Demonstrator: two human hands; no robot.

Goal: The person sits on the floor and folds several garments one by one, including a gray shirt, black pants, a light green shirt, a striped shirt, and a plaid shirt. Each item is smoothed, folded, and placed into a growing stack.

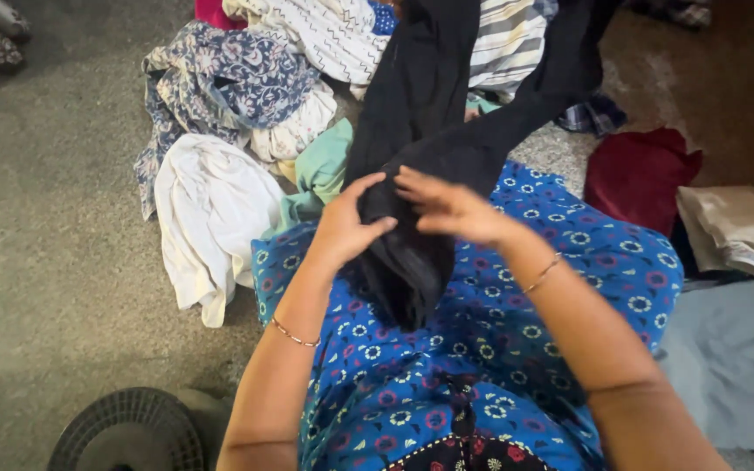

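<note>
A long black garment [425, 105] lies across my lap and stretches away over the clothes pile. Its near end hangs bunched over my knee. My left hand [346, 227] grips that bunched part from the left, fingers curled into the cloth. My right hand [451, 208] rests on top of the same fold from the right, fingers spread and pressing the fabric. Both wrists wear thin bangles. Under the garment is my blue flowered dress [569, 262].
A clothes pile lies ahead on the grey floor: a white cloth [211, 209], a blue-and-white floral piece [229, 78], a mint green piece [325, 161], striped fabrics [508, 39]. A maroon garment [634, 174] and beige folded cloth [730, 227] sit right. A dark round basket [128, 432] is bottom left.
</note>
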